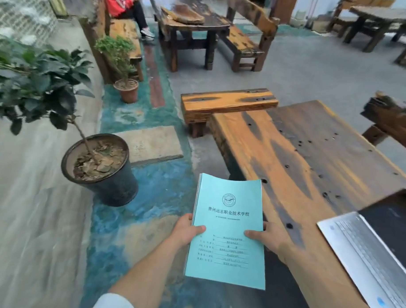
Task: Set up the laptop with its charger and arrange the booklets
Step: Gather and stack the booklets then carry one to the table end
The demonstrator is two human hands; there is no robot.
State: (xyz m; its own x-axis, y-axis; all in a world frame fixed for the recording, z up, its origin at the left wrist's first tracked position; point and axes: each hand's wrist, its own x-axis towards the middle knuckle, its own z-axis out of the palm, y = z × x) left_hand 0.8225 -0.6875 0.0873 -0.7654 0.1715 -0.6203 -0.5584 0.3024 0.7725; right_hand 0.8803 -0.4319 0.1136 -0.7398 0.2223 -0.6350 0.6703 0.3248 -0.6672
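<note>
Both hands hold the stack of turquoise booklets [227, 228] in the air, at approx. 6 o'clock of the view, beside the left edge of the wooden worktop [312, 157] and over the floor, not yet on the wood. The left hand [185, 229] pinches the left edge of the stack, thumb on the cover; the grip of the right hand [269, 239] is the same on the right edge, thumb on top, other fingers hidden under the paper. The edges show several booklets, pressed together as one pack.

The laptop [364, 251] lies open on the worktop at approx. 4 o'clock, screen dark, keyboard toward the person. No charger or cable is visible in this view, so I cannot tell if it is plugged in; I judge this part as not confirmed.

Progress, in my judgement: laptop is placed and opened, booklets are collected but not arranged. Left to do: put the booklets on the worktop, prob. near the laptop, and connect the charger if not done.
</note>
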